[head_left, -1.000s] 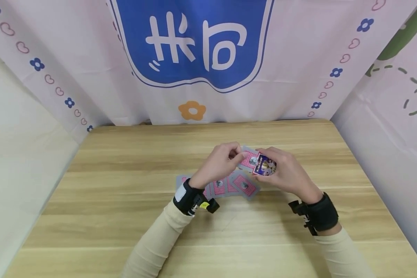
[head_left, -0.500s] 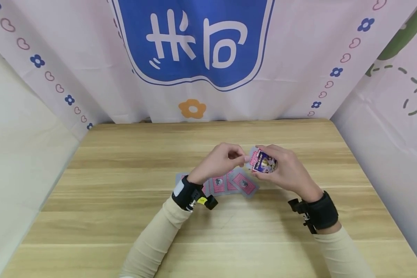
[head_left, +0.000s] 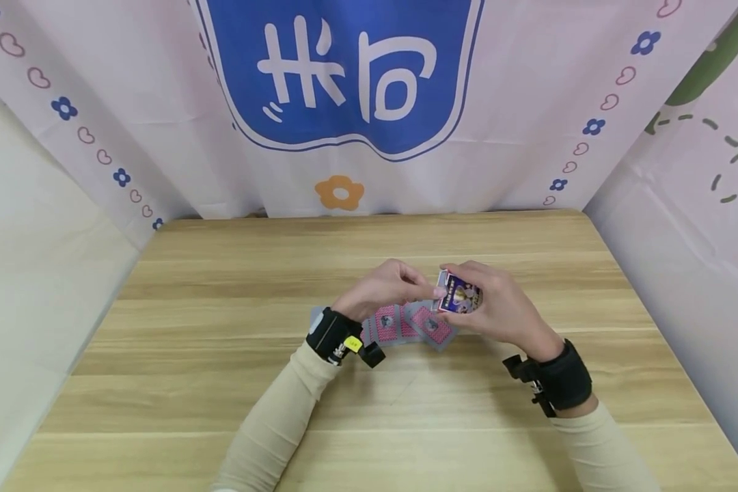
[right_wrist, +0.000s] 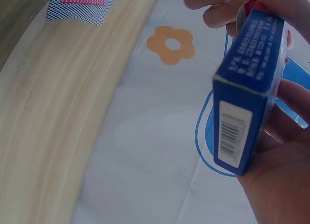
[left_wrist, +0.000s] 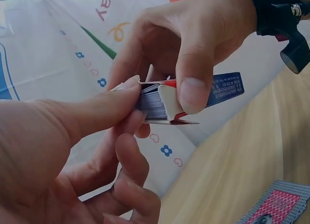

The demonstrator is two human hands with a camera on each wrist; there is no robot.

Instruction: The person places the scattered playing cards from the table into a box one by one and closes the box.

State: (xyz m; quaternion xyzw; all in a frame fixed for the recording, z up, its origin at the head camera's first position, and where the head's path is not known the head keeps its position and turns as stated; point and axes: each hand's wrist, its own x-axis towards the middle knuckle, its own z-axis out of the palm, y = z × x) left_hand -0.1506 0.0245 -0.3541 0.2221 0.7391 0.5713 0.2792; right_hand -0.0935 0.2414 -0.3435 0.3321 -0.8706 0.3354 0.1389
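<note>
Above the table, my right hand grips a small blue card box, thumb on one edge and fingers on the other. Its open end faces left, with a white flap standing out. In the left wrist view a thick stack of playing cards fills that mouth. My left hand pinches at the card ends there, thumb above and index finger below, its other fingers curled loosely. The right wrist view shows the box's closed end with a barcode. Several pink-backed playing cards lie fanned face down below the hands.
The wooden table spreads around the cards. A white printed curtain hangs along its back edge, with more white cloth at both sides. Each wrist wears a black camera strap.
The playing card between the hands has slid right into the box, until only its end shows. My left fingers have followed it to the mouth; the box shifted slightly left.
</note>
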